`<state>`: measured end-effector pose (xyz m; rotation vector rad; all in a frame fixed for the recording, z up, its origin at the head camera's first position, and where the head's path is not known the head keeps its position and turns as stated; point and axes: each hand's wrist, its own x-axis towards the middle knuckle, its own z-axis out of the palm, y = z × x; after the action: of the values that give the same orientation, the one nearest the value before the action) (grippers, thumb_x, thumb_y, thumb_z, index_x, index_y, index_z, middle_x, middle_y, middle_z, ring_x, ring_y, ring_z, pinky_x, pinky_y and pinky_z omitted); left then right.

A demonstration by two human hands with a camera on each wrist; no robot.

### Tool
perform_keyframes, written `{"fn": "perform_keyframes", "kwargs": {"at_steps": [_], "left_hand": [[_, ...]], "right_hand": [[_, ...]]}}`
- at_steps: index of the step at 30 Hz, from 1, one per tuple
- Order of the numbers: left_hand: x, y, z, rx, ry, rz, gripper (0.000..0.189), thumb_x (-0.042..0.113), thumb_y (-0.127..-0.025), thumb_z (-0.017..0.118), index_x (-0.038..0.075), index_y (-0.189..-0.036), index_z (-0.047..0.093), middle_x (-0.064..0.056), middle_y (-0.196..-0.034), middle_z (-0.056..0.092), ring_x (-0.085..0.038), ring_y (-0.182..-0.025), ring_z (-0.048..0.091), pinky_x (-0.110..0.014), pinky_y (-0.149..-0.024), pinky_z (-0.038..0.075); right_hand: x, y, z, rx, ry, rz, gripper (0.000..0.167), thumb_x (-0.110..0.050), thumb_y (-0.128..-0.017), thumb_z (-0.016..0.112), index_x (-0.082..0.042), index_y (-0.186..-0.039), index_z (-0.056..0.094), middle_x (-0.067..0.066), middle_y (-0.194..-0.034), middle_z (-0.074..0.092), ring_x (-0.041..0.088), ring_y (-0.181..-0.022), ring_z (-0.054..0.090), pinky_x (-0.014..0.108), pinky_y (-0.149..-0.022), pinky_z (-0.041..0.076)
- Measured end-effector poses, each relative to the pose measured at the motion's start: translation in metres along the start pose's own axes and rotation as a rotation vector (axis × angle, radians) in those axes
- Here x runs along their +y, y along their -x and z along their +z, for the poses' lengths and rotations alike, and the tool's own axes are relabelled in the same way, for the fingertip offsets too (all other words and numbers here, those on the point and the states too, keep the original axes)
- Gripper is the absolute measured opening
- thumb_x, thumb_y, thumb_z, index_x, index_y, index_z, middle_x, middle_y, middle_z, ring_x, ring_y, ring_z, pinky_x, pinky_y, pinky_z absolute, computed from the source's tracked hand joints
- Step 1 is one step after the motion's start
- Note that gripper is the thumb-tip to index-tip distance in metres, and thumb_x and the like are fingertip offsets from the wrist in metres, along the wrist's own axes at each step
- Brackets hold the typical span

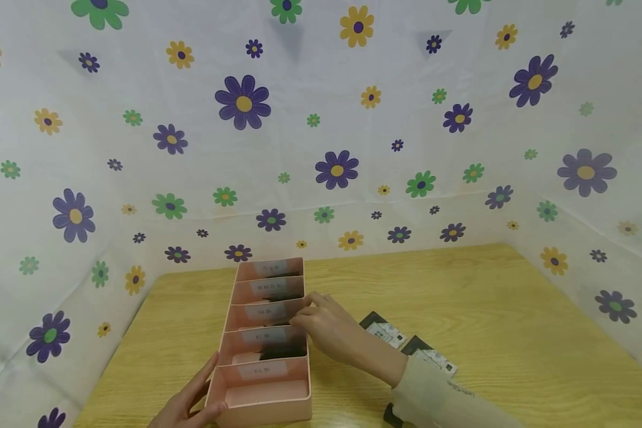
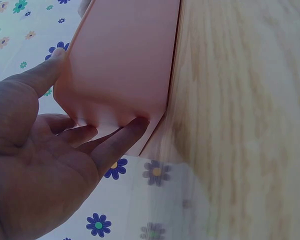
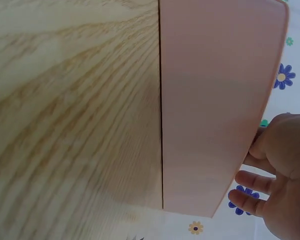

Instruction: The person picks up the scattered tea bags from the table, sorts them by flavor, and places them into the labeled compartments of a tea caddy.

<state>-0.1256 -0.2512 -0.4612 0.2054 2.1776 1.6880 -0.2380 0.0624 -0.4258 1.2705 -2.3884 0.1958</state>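
A long pink divided box point(image 1: 262, 410) stands on the table, with labelled compartments in a row. Dark flat packets point(image 1: 283, 349) lie in several compartments; the nearest one shows a bare pink floor. My left hand point(image 1: 189, 398) holds the box's near left corner, thumb at the front and fingers along the side. In the left wrist view its fingertips point(image 2: 140, 122) press the outer wall. My right hand point(image 1: 326, 327) reaches over the right rim around the middle compartments, fingers bent. The box wall hides its fingertips in the right wrist view, and I cannot tell whether they pinch a packet.
To the right of the box, two black-and-white packets point(image 1: 387, 331) point(image 1: 430, 356) lie on the wooden table point(image 1: 492, 309). Another dark object point(image 1: 390, 413) shows partly beneath the right sleeve point(image 1: 449, 398). A white flowered cloth point(image 1: 321, 131) encloses the back and sides.
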Motion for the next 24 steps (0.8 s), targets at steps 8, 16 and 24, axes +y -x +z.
{"fn": "perform_keyframes", "kwargs": {"at_steps": [8, 16, 24], "left_hand": [[0.001, 0.0, 0.001, 0.008, 0.005, -0.007, 0.088, 0.019, -0.105, 0.063, 0.005, -0.166, 0.001, -0.036, -0.165, -0.002, -0.063, -0.145, 0.013, -0.054, -0.093, 0.057], [0.001, 0.001, 0.002, 0.014, -0.002, -0.001, 0.087, 0.018, -0.105, 0.063, 0.004, -0.166, 0.001, -0.035, -0.165, -0.001, -0.063, -0.146, 0.013, -0.054, -0.093, 0.057], [0.002, 0.002, 0.003, 0.023, -0.009, -0.005, 0.087, 0.018, -0.105, 0.063, 0.005, -0.166, 0.003, -0.036, -0.165, 0.001, -0.062, -0.145, 0.015, -0.052, -0.092, 0.058]], "right_hand": [[0.012, 0.018, -0.021, -0.151, -0.561, 0.239, 0.044, -0.019, -0.109, 0.056, -0.008, -0.151, 0.053, 0.009, -0.15, 0.055, 0.026, -0.136, 0.052, 0.042, -0.105, 0.051], [0.037, 0.052, -0.034, -0.127, -0.632, 0.432, 0.052, -0.028, -0.107, 0.06, -0.001, -0.149, 0.05, 0.02, -0.151, 0.052, 0.04, -0.134, 0.054, 0.053, -0.102, 0.051], [0.048, 0.086, -0.041, -0.182, -0.585, 0.673, 0.048, -0.021, -0.103, 0.066, 0.005, -0.143, 0.056, 0.023, -0.142, 0.058, 0.043, -0.126, 0.059, 0.056, -0.098, 0.052]]}}
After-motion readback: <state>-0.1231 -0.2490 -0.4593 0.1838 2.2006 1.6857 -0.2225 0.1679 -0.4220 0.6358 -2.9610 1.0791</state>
